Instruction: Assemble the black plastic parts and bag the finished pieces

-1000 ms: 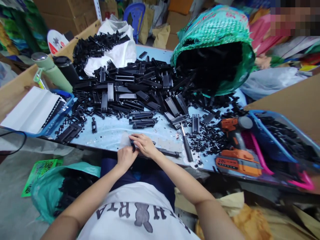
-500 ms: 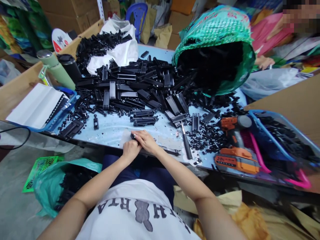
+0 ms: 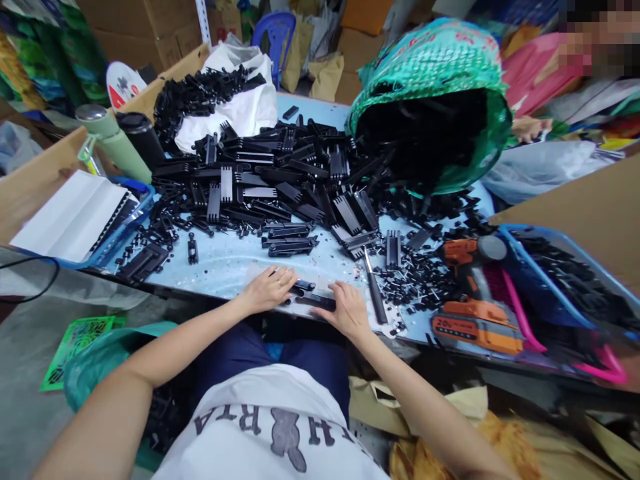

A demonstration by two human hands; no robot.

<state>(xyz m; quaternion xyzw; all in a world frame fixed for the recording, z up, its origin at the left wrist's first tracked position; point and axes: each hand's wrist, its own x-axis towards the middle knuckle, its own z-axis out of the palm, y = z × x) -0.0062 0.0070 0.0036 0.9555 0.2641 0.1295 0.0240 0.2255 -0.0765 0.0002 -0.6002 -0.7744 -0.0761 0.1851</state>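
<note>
A long black plastic strip [image 3: 313, 297] lies along the near edge of the pale blue table [image 3: 230, 260]. My left hand [image 3: 267, 290] rests flat on its left end with fingers stretched out. My right hand [image 3: 347, 310] lies on its right end, fingers spread and pressing down. Neither hand lifts anything. Just beyond the strip sit a few stacked black strips [image 3: 290, 239], and past them a large heap of black comb-like parts [image 3: 280, 173].
An orange cordless drill [image 3: 470, 300] and a dark rod-shaped tool [image 3: 373, 287] lie to the right among small black pieces. A tipped green sack [image 3: 433, 100] spills parts. Blue trays stand left [image 3: 105, 233] and right [image 3: 560, 280]. Another person's hand [image 3: 530, 127] shows far right.
My hands were bunched together over one small black piece at the table edge. They have separated, and each now lies flat on one end of the long strip.
</note>
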